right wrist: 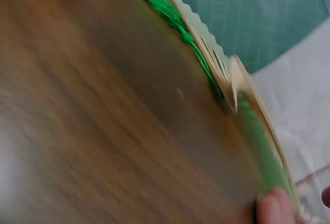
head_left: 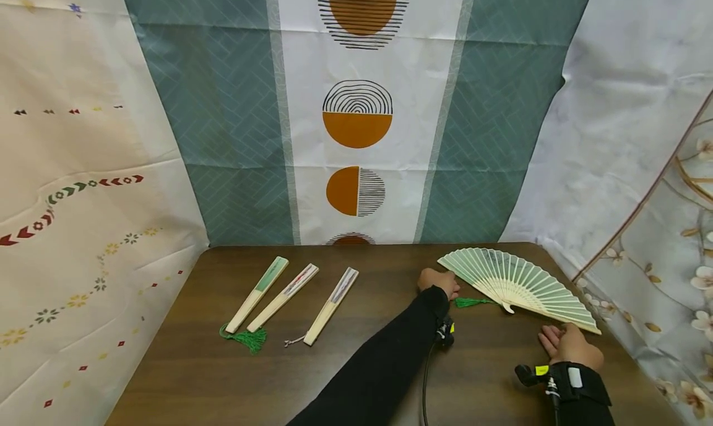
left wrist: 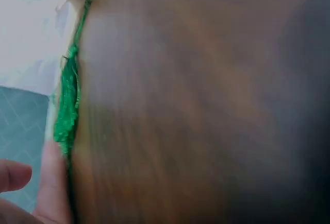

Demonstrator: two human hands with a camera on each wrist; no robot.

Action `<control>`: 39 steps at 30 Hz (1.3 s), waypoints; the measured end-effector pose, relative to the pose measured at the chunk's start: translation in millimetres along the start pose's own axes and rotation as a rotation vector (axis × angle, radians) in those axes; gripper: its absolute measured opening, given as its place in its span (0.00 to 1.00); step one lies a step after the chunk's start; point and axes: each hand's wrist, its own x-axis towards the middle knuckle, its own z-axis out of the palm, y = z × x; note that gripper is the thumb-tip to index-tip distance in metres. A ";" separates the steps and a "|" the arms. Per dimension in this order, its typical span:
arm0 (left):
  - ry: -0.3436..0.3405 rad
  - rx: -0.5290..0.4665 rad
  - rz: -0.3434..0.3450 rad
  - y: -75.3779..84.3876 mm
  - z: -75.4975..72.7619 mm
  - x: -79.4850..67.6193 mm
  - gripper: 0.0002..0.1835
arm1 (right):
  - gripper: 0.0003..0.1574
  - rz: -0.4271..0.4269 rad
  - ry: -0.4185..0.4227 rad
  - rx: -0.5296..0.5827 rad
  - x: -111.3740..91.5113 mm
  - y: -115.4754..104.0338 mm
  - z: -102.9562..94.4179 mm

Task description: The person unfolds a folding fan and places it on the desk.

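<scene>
A spread green folding fan [head_left: 518, 277] with pale ribs lies at the right rear of the table, its pivot toward me. From the pivot a green tassel [head_left: 472, 302] runs left toward my left hand [head_left: 439, 283], which is at the fan's left end. In the left wrist view a straight finger [left wrist: 53, 183] meets that end, the thumb apart from it. My right hand [head_left: 570, 345] is at the fan's right end, its fingers loosely extended. In the right wrist view a fingertip [right wrist: 276, 206] overlaps the fan's edge, with a gap to the thumb.
Left on the brown table [head_left: 379, 364] lie three folded fans: a green one [head_left: 257, 295] with a green tassel [head_left: 253, 339], a white one [head_left: 283, 298], and a grey-patterned one [head_left: 331, 306] with a small cord. Patterned cloths hang behind and beside the table.
</scene>
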 end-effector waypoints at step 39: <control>0.299 1.372 0.616 -34.5 -252.9 36.7 0.08 | 0.42 -0.896 -0.864 -1.348 -87.3 196.8 229.5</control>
